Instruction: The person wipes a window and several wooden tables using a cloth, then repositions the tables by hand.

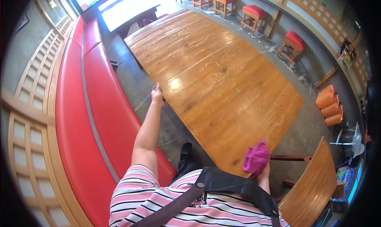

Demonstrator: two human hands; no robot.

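Observation:
A large wooden table (222,68) with a worn, glossy top fills the middle of the head view. My left hand (157,95) reaches out along its left side and grips the table's edge, with some fingers hidden. Close to my body, at the table's near end, my right hand (265,172) holds a bunched magenta cloth (256,157). The cloth covers most of that hand's fingers and sits at the near right corner of the tabletop.
A long red bench (105,92) runs along the left wall. At my right stands a chair with a curved wooden back (313,187). Several red-topped stools (254,12) line the far right wall, near orange containers (330,104). Another table (133,18) stands by the bright window.

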